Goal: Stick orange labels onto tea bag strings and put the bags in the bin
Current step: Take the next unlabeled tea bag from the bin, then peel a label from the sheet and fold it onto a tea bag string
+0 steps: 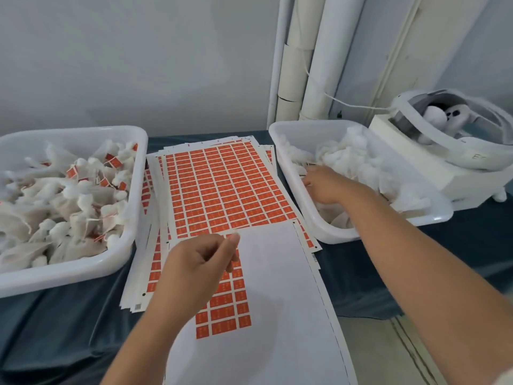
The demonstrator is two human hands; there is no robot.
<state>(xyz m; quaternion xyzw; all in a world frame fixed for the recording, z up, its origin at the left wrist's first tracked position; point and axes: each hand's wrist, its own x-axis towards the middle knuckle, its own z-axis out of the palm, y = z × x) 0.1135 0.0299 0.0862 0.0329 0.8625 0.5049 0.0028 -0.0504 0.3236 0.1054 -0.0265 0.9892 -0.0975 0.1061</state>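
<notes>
Tea bags (pixel 55 207) with orange labels on strings: piled in the left bin (pixel 69 275), far-left on the counter (pixel 69 329). Label sheets (pixel 222 184) are stacked mid-counter between both bins, top one full of orange labels. Near sheet (pixel 277 273) overlaps the stack, mostly bare white, with an orange block (pixel 227 307) left on it. Left grip (pixel 200 262) hovers over that sheet, narrow, thumb against curled forefinger; can't tell if a label is pinched. Right bin (pixel 305 124) holds unlabelled bags (pixel 361 159). Right grip (pixel 324 184) is down inside it among the bags, fingers blurred, can't tell if it holds one. White box (pixel 416 179) sits just beside the right bin, far right.
</notes>
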